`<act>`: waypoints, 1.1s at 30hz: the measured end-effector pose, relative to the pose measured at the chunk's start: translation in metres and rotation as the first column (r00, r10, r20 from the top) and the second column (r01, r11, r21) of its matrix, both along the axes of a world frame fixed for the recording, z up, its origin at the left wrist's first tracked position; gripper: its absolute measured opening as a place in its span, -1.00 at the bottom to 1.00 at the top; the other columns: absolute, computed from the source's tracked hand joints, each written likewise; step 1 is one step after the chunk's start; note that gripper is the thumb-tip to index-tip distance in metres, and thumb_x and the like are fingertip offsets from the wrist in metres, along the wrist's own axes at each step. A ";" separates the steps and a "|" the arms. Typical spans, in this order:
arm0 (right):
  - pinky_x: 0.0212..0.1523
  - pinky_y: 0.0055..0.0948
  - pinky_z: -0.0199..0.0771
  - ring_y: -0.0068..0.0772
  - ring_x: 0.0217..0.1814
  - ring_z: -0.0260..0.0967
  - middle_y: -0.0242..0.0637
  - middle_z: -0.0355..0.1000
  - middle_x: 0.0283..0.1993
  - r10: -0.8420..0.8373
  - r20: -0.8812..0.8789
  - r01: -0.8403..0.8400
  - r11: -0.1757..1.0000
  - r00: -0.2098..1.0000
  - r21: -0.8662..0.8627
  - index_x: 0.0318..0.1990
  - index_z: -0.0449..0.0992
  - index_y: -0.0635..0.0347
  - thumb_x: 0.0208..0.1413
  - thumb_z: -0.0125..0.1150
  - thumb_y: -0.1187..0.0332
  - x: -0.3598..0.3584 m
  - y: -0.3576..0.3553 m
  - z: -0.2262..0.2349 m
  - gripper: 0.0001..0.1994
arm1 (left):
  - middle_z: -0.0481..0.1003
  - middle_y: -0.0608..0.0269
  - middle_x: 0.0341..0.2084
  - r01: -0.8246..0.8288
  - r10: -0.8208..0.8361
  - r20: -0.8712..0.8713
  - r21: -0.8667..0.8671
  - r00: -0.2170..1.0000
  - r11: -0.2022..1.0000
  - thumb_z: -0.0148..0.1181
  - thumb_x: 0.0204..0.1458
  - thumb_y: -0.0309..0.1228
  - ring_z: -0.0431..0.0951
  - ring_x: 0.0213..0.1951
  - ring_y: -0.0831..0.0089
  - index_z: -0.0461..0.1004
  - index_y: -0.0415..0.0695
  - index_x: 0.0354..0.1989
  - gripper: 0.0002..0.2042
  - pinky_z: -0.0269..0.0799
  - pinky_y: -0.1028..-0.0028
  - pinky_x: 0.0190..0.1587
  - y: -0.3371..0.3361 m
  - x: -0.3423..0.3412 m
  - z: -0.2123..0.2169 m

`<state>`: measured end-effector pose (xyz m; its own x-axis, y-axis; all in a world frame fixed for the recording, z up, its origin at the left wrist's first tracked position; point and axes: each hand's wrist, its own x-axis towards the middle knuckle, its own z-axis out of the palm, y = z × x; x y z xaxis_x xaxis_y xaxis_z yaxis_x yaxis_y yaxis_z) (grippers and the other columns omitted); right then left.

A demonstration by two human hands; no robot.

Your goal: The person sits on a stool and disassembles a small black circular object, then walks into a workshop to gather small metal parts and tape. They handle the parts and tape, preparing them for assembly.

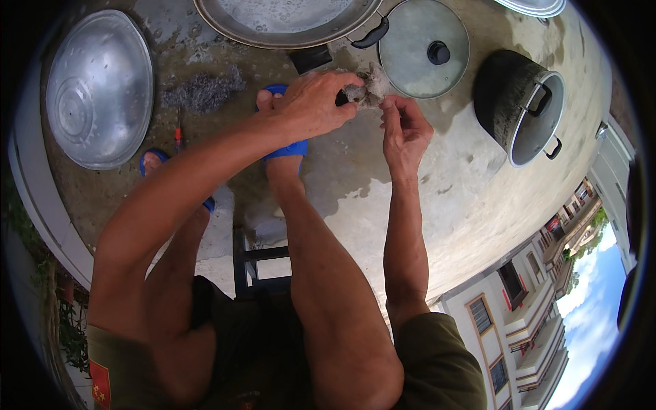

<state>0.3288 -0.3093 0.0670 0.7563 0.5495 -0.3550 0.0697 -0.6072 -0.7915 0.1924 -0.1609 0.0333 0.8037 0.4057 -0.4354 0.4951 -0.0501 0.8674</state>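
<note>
My left hand (316,106) is closed, thumb and fingers gripping a small, ragged, grey-brown clump (373,89) that looks feathery or furry; its exact kind is not clear. At the clump's right side, the thumb and forefinger of my right hand (406,130) are pinched together, touching its lower edge. Both hands are above the wet concrete floor, beyond my knees. On the ground to the left lies a loose heap of dark grey fluff (203,90). A thin tool with a red handle (179,139) is below that heap, by my foot.
A wide metal pan of water (287,34) stands at the top, next to a glass lid (410,65) with a black knob. At right a blackened pot (506,96) lies tipped, its lid on. A domed metal lid (102,89) is at far left. Blue sandals (295,148) are on my feet.
</note>
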 end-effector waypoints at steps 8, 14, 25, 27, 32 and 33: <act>-0.28 -0.56 0.50 -0.64 -0.36 0.44 -0.35 0.56 -0.37 0.130 0.025 -0.129 0.991 0.991 -0.025 -0.19 0.63 0.32 0.29 0.32 0.49 0.006 0.001 0.004 -0.93 | 0.63 -0.01 -0.37 -0.231 0.241 0.120 -0.095 0.963 0.968 0.41 0.05 -0.31 0.55 -0.42 0.11 0.63 -0.26 -0.29 -0.76 0.47 0.24 -0.26 -0.032 0.010 -0.027; -0.36 -0.56 0.44 -0.66 -0.42 0.39 -0.37 0.55 -0.41 0.153 0.207 -0.137 0.986 0.966 -0.093 -0.22 0.62 0.32 0.27 0.33 0.46 0.007 0.002 0.001 -0.91 | 0.60 -0.02 -0.50 -0.201 0.215 0.116 -0.121 0.970 0.972 0.34 -0.05 -0.31 0.61 -0.37 -0.04 0.62 -0.18 -0.41 -0.82 0.52 0.14 -0.21 -0.017 0.011 -0.023; -0.40 -0.61 0.35 -0.72 -0.44 0.32 -0.48 0.50 -0.41 -0.047 -0.123 0.044 0.999 0.991 -0.029 -0.21 0.63 0.32 0.32 0.33 0.40 0.012 0.000 -0.002 -0.86 | 0.64 0.15 -0.29 -0.166 0.142 0.298 0.059 0.944 0.984 0.39 0.08 -0.33 0.61 -0.33 0.18 0.63 -0.08 -0.05 -0.73 0.53 0.26 -0.20 -0.017 0.014 -0.013; -0.42 -0.60 0.34 -0.73 -0.43 0.32 -0.48 0.51 -0.39 -0.013 -0.154 0.019 0.999 0.988 0.035 -0.19 0.63 0.31 0.31 0.33 0.41 0.010 0.002 0.000 -0.87 | 0.65 0.12 -0.26 -0.094 0.059 0.300 0.105 0.952 0.990 0.38 0.10 -0.33 0.64 -0.24 0.11 0.63 -0.08 -0.02 -0.72 0.56 0.21 -0.13 -0.018 0.021 -0.011; -0.43 -0.47 0.39 -0.52 -0.46 0.37 -0.36 0.49 -0.42 0.241 0.207 -0.237 0.970 0.948 -0.048 -0.31 0.55 0.29 0.19 0.33 0.53 0.015 0.004 0.000 -0.94 | 0.65 -0.03 -0.25 0.057 -0.079 0.152 0.142 0.985 0.988 0.27 0.11 -0.34 0.66 -0.14 -0.08 0.65 -0.15 -0.15 -0.80 0.56 0.01 -0.05 -0.011 0.026 -0.016; -0.43 -0.44 0.39 -0.47 -0.46 0.37 -0.33 0.48 -0.43 0.338 0.364 -0.318 0.941 0.868 -0.115 -0.33 0.53 0.28 0.16 0.32 0.56 0.017 0.003 -0.001 -0.93 | 0.65 -0.04 -0.25 0.064 -0.089 0.144 0.166 0.986 0.984 0.27 0.11 -0.33 0.66 -0.14 -0.10 0.65 -0.17 -0.17 -0.79 0.56 0.01 -0.04 -0.013 0.025 -0.016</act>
